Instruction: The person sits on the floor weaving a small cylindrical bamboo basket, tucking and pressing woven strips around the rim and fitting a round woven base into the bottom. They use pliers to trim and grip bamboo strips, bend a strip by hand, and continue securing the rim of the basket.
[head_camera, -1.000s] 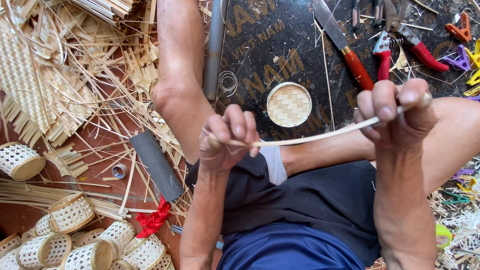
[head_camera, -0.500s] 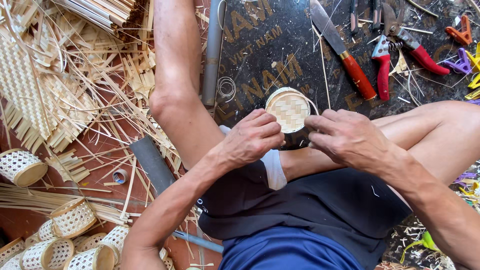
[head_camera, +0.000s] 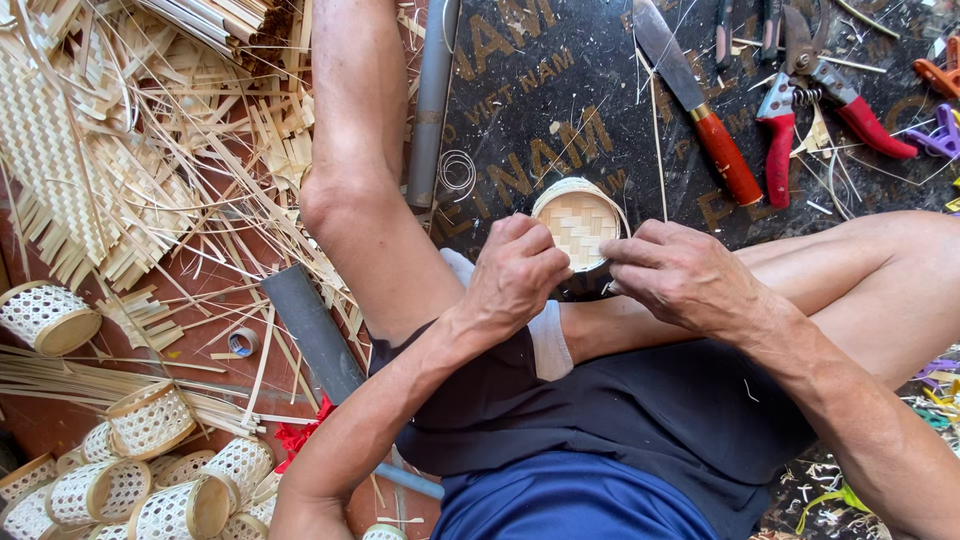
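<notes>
A small round woven bamboo basket (head_camera: 579, 222) rests on the dark board (head_camera: 560, 110) between my legs. My left hand (head_camera: 515, 275) curls against its near left rim, fingers closed on the edge. My right hand (head_camera: 675, 275) pinches the near right rim, where a thin pale bamboo strip (head_camera: 622, 208) bends around the outside of the basket. Both hands touch the basket from the near side and hide its front edge.
A red-handled knife (head_camera: 700, 110) and red-handled pruning shears (head_camera: 800, 100) lie on the board beyond the basket. A grey pipe (head_camera: 432, 100) runs along the board's left side. Woven mats and loose strips (head_camera: 110, 170) cover the floor at left, with several small woven baskets (head_camera: 150, 470) at bottom left.
A second ago both hands were raised, pulling a bamboo strip taut between them. They then dropped to the round basket and now hold its near rim.
</notes>
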